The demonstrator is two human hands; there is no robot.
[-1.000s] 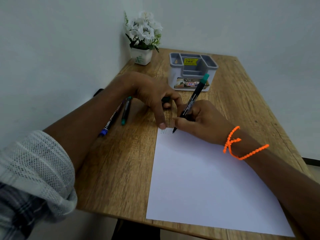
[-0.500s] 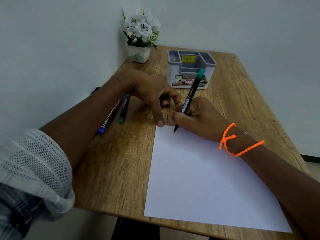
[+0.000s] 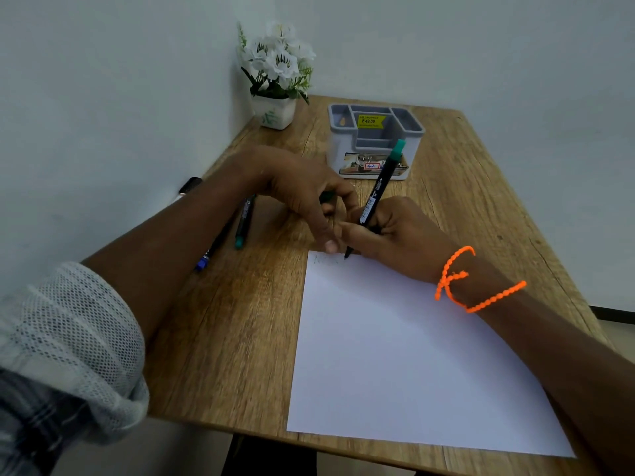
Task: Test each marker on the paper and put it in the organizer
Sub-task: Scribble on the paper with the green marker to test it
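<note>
My right hand [image 3: 395, 231] grips a black marker with a green end [image 3: 379, 190], its tip touching the top left corner of the white paper [image 3: 395, 355], where faint green marks show. My left hand [image 3: 302, 194] rests beside it, a fingertip pressing the paper's corner, with a small dark green piece, likely the cap [image 3: 326, 197], between its fingers. The grey organizer [image 3: 374, 139] stands behind the hands and looks empty. Two more markers lie left of my left arm: a blue-ended one [image 3: 209, 252] and a green-ended one [image 3: 243, 223]. Another black marker [image 3: 190, 185] lies by the wall.
A white pot of white flowers [image 3: 276, 80] stands in the back left corner of the wooden table [image 3: 223, 338]. Walls close in the table at the left and back. An orange beaded cord [image 3: 460, 280] is tied around my right wrist.
The marker tip has moved a little to the right along the paper's top edge, leaving faint green marks. My left hand has stayed at the corner.
</note>
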